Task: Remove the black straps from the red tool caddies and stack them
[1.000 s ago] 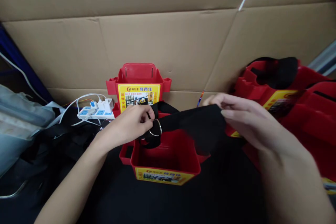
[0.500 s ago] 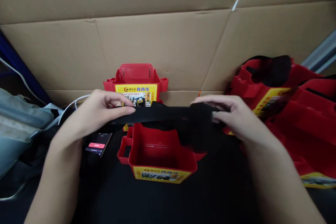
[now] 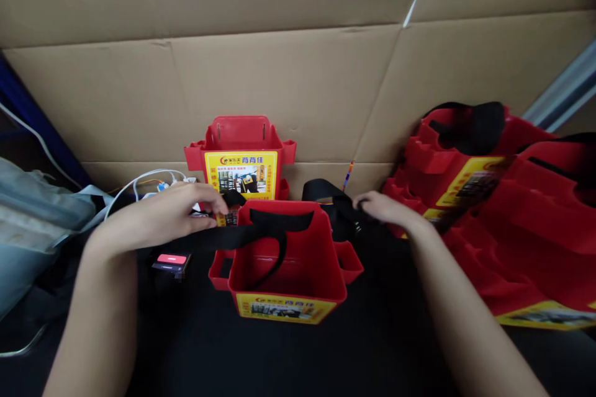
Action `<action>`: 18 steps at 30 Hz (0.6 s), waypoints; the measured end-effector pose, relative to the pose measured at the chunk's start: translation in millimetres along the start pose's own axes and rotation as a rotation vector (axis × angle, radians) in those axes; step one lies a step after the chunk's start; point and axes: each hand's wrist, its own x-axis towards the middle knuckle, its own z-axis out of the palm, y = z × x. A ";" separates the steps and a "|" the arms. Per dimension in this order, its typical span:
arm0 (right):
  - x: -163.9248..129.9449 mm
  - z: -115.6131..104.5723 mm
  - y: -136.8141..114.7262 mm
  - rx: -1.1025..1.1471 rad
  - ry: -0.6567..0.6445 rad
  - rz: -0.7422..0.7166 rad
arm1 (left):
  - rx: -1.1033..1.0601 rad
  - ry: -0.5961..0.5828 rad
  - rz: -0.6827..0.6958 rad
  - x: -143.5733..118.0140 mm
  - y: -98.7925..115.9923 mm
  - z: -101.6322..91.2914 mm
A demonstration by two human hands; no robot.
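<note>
1. The yellow label (image 3: 241,175) on the rear red bin (image 3: 241,136) carries a header in Chinese characters, 肖肖佳 as far as they can be made out, after a small logo.
2. The yellow label (image 3: 285,308) on the front red bin (image 3: 284,260) shows similar print, too small to read.

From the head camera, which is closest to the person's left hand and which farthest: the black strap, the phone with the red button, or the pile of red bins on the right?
Measured from the left hand:
1. Black strap: held in its fingers, running right across the red bin.
2. Phone: just below the hand, on the dark surface.
3. Pile of red bins: far right, beyond the right hand.
</note>
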 end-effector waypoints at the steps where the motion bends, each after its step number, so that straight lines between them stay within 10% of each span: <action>1: -0.3 10.4 -2.7 -0.021 -0.024 0.003 | 0.019 0.041 -0.002 4.6 2.5 4.5; 7: -6.0 21.4 -24.9 -0.198 -0.133 0.006 | 0.128 0.087 -0.127 28.3 9.2 28.6; 12: -36.8 17.3 -96.6 -0.243 0.217 -0.296 | 0.158 0.081 -0.187 35.0 9.8 40.7; 18: -66.8 74.9 -135.3 -0.366 -0.144 -0.476 | 0.119 0.073 -0.128 38.3 16.5 47.8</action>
